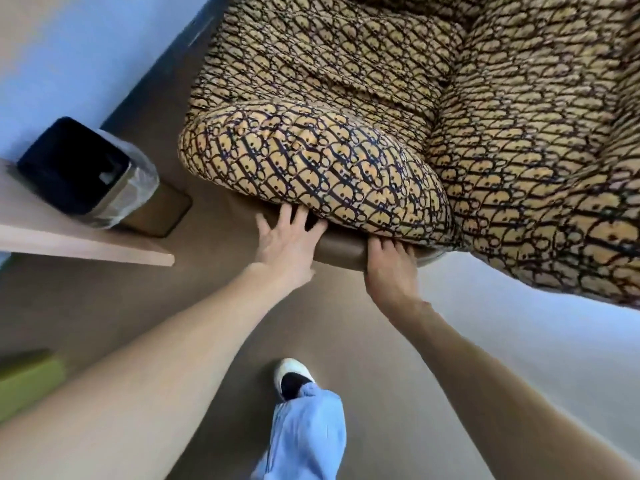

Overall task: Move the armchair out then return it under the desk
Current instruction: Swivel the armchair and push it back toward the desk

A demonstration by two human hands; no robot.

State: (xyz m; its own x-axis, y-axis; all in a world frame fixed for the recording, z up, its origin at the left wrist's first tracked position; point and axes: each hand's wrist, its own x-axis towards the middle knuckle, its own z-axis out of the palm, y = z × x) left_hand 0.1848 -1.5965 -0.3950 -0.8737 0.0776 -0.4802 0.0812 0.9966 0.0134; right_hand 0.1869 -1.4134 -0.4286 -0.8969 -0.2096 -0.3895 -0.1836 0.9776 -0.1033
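Gripping the armchair [381, 116] armrest edge, right hand [389, 268] curls closed on it while left hand [287, 244] presses open-fingered alongside, apparently for steering.

Left hand [287, 251] splayed, right hand [391, 268] curled

Both forearms are bare, with no sleeves, watch or rings showing on the left hand [287, 247] or the right hand [391, 268]. The fingers [296, 216] of the left hand are slightly blurred. Near the bottom, one leg wears loose, light blue trousers [304, 434] with soft folds, the hem falling wide over the foot. The shoe [292, 377] is white with a rounded toe and a black opening or sock at the ankle.
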